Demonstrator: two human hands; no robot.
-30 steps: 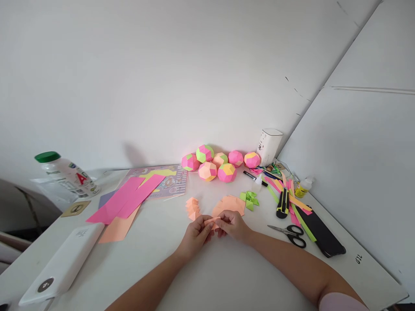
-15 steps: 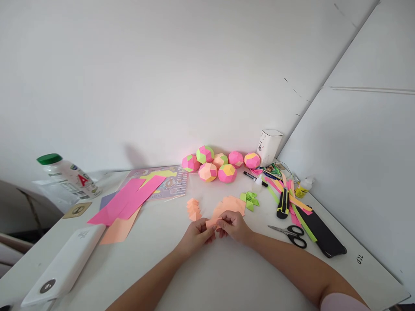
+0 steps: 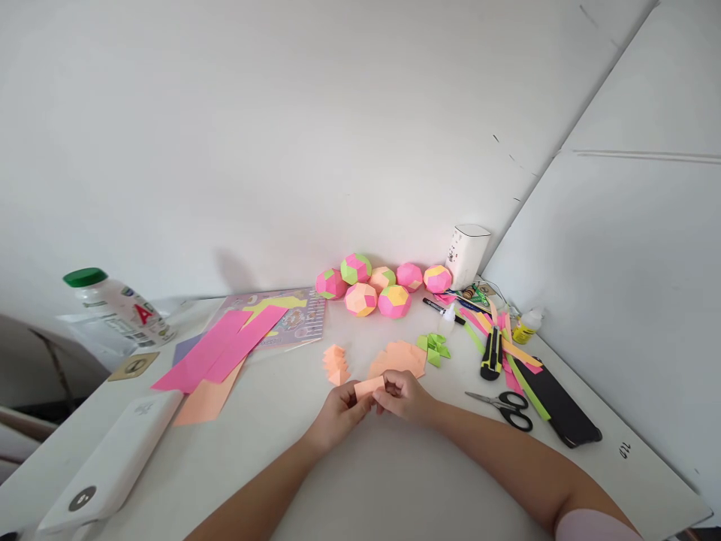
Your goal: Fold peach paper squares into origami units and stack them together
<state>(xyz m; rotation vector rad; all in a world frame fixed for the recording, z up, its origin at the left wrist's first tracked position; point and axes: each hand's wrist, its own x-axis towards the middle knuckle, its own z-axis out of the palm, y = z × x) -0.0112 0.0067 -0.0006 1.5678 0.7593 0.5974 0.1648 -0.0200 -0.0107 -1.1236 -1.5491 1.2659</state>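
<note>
A small rectangular strip of peach paper point(image 3: 369, 387) is held between both hands above the table. My left hand point(image 3: 336, 415) pinches its left end, and my right hand point(image 3: 406, 397) grips the right end with thumb and fingers. Just behind the hands lies a fanned pile of peach paper pieces point(image 3: 401, 358). To the left of that pile stands a short stack of folded peach pieces point(image 3: 336, 365). Several folded green pieces point(image 3: 435, 349) sit to its right.
Several faceted paper balls point(image 3: 361, 299) line the wall. At right lie scissors point(image 3: 507, 408), a cutter point(image 3: 492, 353), paper strips point(image 3: 526, 387), a black case point(image 3: 563, 409) and a glue bottle point(image 3: 526, 327). Pink sheets point(image 3: 225, 349), a white device point(image 3: 116, 458) and a green-capped bottle point(image 3: 121, 308) are at left.
The peach strip now shows its flat face more fully between my fingers. My right-hand fingers have shifted slightly along it; the things on the table stay in place.
</note>
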